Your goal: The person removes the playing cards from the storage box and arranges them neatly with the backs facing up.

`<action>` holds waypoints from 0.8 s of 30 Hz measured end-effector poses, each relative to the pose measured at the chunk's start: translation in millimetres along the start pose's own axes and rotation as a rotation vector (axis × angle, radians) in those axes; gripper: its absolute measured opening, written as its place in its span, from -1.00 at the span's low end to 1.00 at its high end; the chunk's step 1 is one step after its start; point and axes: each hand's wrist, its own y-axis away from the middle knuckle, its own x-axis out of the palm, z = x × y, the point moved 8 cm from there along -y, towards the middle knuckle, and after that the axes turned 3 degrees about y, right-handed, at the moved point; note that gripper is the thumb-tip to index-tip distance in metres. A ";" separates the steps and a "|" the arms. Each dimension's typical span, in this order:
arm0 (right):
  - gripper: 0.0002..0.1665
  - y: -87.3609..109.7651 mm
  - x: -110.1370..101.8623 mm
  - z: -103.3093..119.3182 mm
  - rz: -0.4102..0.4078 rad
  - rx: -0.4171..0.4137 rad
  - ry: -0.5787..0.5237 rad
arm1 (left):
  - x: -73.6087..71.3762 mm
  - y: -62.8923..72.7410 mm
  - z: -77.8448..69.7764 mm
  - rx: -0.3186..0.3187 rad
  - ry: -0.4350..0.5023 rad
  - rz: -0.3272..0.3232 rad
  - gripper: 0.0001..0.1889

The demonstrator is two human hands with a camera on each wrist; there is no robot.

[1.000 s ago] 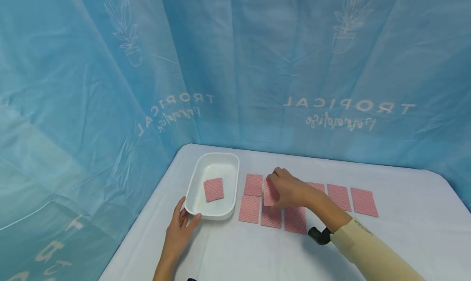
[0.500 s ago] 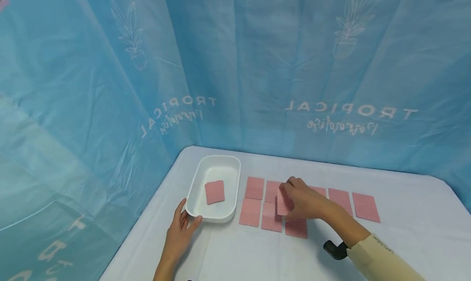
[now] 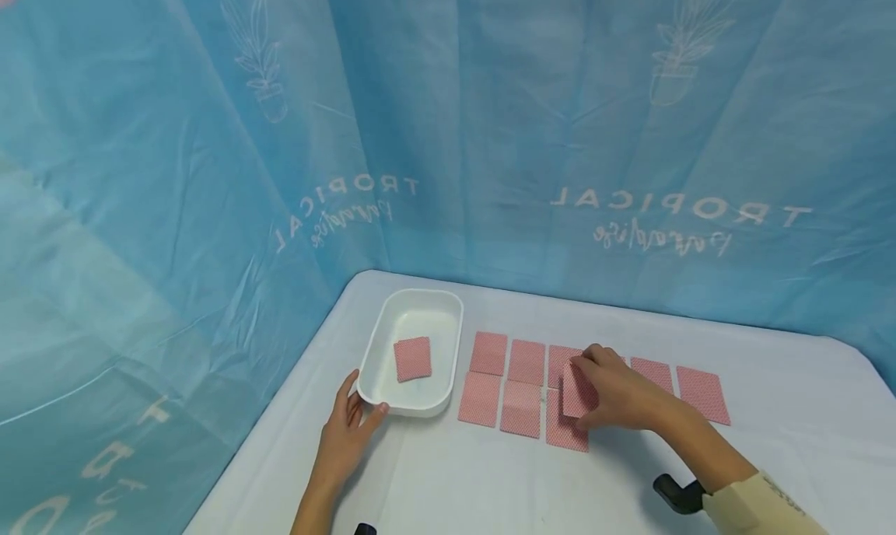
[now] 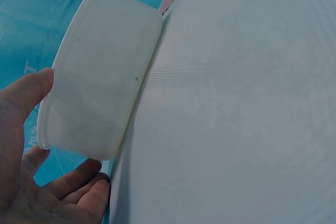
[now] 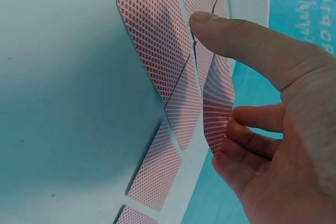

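At the near left corner of the white plastic tray [image 3: 392, 404], my left hand [image 3: 341, 445] grips it, thumb at the rim. The left wrist view shows the thumb against the tray's side [image 4: 105, 61] and the fingertips at its lower corner. Inside the tray lies a small pile of red-backed playing cards [image 3: 413, 358]. My right hand [image 3: 619, 391] pinches a red-backed playing card [image 3: 579, 393] by its edges, over the face-down rows. From the right wrist, this card [image 5: 216, 114] appears bent near the fingertips. Whether more than one card is held, I cannot tell.
Several face-down cards lie in two rows on the white-covered table [image 3: 448, 480]: the back row includes a card [image 3: 488, 354] near the tray and one [image 3: 703, 395] at the far right. The front row starts with a card [image 3: 479, 399]. Blue curtains [image 3: 532, 131] stand behind.
My right hand has moved to the right along the rows with a card in it, and cards it covered before now show. My left hand has kept its place at the tray.
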 end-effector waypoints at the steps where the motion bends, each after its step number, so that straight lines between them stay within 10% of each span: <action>1: 0.17 1.1 0.5 -1.1 -0.003 0.000 -0.004 | -0.2 0.0 0.7 -0.007 -0.007 -0.001 -0.11; 24: 0.15 34.0 14.7 -32.6 0.013 0.074 -0.083 | -1.3 2.0 -4.2 -0.015 0.008 0.012 -0.15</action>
